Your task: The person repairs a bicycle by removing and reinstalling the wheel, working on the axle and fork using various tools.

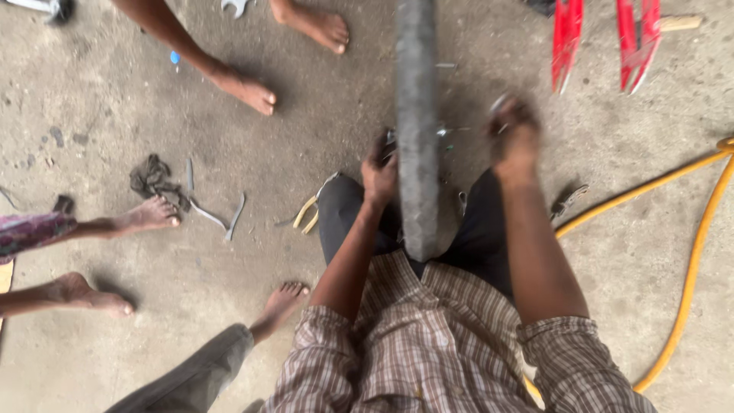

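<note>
Between both hands [380, 174], upright tyre [417, 130]

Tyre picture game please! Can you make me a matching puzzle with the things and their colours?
Things:
1. tyre
2. hose
3. frame
4. pliers

Colours:
a. red
b. yellow handles
c. dark grey
d. orange-yellow

Pairs: 1-c, 2-d, 3-a, 4-b. The left hand rests on the tyre.

Brown-and-cream checked shirt [428, 336], sleeves rolled above the elbows, dark trousers [344, 214] over the knees, bare forearms, left hand [380, 172] and right hand [514, 134] grimy
</note>
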